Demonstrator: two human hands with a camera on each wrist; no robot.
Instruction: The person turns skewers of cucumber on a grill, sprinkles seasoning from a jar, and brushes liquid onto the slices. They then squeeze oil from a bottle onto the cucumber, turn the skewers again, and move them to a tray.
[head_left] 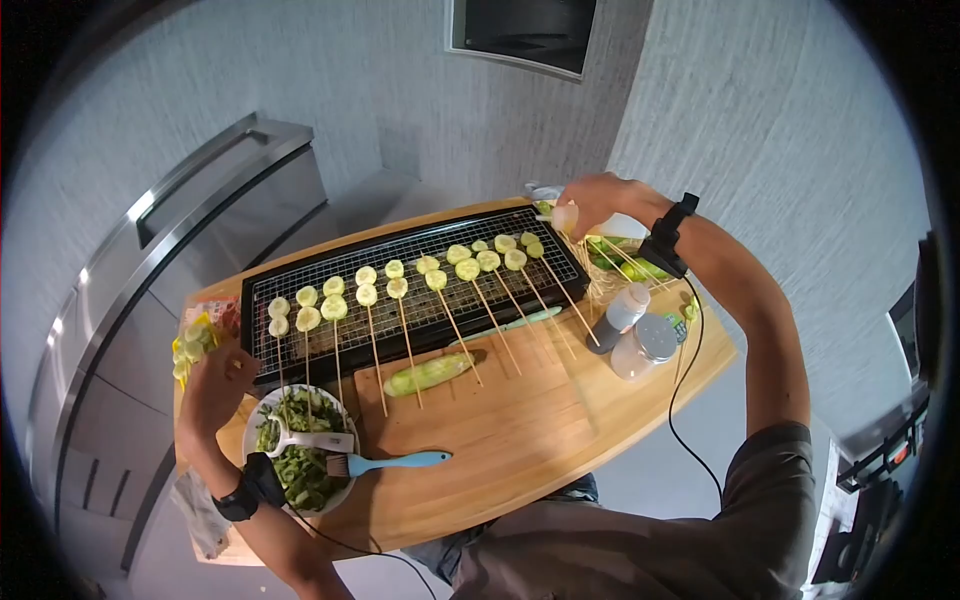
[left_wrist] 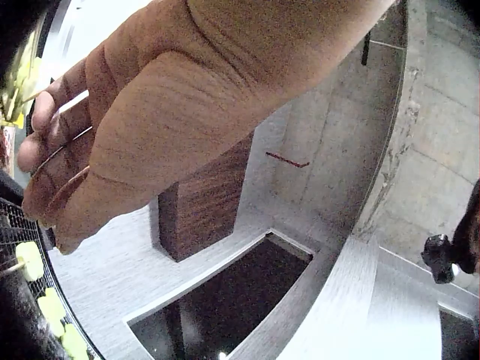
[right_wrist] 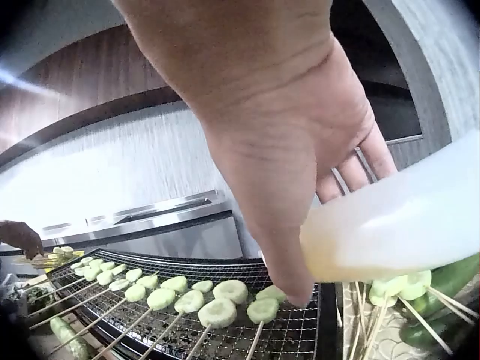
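My right hand (head_left: 603,197) grips a translucent squeeze bottle (right_wrist: 397,225) with yellowish liquid, tilted on its side over the grill's right end. Skewers of round pale-green slices (head_left: 467,268) lie in a row across the black wire grill (head_left: 400,245), their sticks pointing toward me. At the grill's left end, my left hand (head_left: 213,390) holds nothing, its fingers relaxed and slightly bent. Beside those fingers are more slices in a yellow holder (head_left: 190,345); the left wrist view shows the palm (left_wrist: 165,127) close up.
In front of the grill, a partly peeled green vegetable (head_left: 430,374) lies on a cutting board (head_left: 500,410). A bowl of greens (head_left: 252,440) carries a white peeler (head_left: 310,438) and a blue brush (head_left: 405,460). Two bottles (head_left: 618,315) (head_left: 645,347) stand at right, near green vegetables (head_left: 635,262).
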